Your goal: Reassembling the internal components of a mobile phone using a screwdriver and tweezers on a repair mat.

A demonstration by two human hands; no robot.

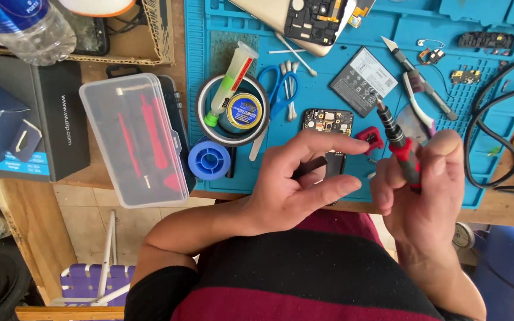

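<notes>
Pinched in the right hand [425, 190], the red-handled screwdriver [397, 141] points up over the blue mat [221, 24], so the loosely spread left hand [295, 178], apparently holding nothing, should steady the circuit board [328, 134] beneath its fingers.

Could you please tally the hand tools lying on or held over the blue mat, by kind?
Screwdriver, in the right hand: 1
Craft knife: 1
Scissors: 1
Cotton swabs: 4, at least
Total: 7
</notes>
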